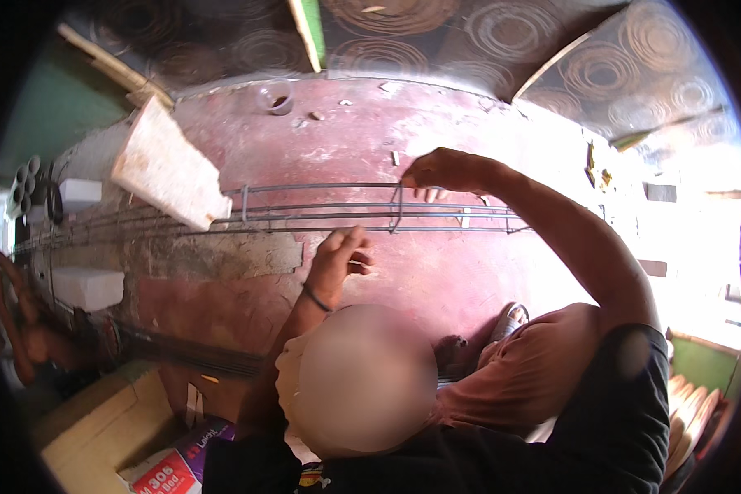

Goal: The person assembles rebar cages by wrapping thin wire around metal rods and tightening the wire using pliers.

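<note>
A long cage of thin steel bars (321,205) runs left to right across the view, tied through with bent square wire stirrups. With arm reaching over from the right, my right hand (446,170) pinches the upper corner of one steel stirrup (398,214) at the cage's far bar. Some of its fingers hang behind that bar. My left hand (335,262), a dark band at its wrist, is just below the near bar and left of this stirrup. Its fingers are loosely curled and apart, with nothing visible in them. Another stirrup (244,203) stands farther left.
A rough pale slab (169,165) leans over the cage's left part. White blocks (89,288) support or flank the bars there. A clear plastic tub (277,99) sits on the red floor (337,123) beyond. Another person's limbs (37,329) show at far left; a colourful bag (181,461) lies lower left.
</note>
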Demonstrator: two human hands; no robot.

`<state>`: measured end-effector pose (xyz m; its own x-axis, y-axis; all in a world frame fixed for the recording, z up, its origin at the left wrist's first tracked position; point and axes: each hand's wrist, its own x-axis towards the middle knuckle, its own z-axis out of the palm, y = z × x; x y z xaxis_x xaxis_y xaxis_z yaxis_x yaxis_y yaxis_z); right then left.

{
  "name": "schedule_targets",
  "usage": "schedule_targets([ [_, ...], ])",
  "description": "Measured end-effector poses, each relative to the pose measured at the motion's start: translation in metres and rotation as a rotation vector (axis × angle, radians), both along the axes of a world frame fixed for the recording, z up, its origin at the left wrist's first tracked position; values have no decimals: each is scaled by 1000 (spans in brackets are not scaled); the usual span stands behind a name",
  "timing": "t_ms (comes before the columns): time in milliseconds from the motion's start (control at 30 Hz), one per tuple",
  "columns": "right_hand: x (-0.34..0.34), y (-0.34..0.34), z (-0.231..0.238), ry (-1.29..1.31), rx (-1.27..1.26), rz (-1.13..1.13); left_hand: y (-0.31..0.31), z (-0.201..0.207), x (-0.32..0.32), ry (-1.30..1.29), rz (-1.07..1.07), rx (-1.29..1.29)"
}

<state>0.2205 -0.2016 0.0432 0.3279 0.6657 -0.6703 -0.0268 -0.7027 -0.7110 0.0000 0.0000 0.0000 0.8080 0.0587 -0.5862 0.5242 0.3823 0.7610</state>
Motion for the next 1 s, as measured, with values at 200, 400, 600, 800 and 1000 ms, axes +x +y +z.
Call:
schedule_targets([
  [200, -9, 2, 11, -86, -56, -63, -65, -12, 39, -64, 105, -92],
  [400, -7, -4, 8, -68, 5, -107, -72, -8, 47, -76, 211, -206],
  [600, 4, -9, 2, -470, -26, 310, -79, -23, 55, -152, 273, -228],
  [800, -30, -127, 125, -660, 25, 134, -75, -14, 49, -126, 199, -140],
  [1000, -109, -336, 79, -647, -24, -371, -61, -16, 38, -132, 106, 56],
])
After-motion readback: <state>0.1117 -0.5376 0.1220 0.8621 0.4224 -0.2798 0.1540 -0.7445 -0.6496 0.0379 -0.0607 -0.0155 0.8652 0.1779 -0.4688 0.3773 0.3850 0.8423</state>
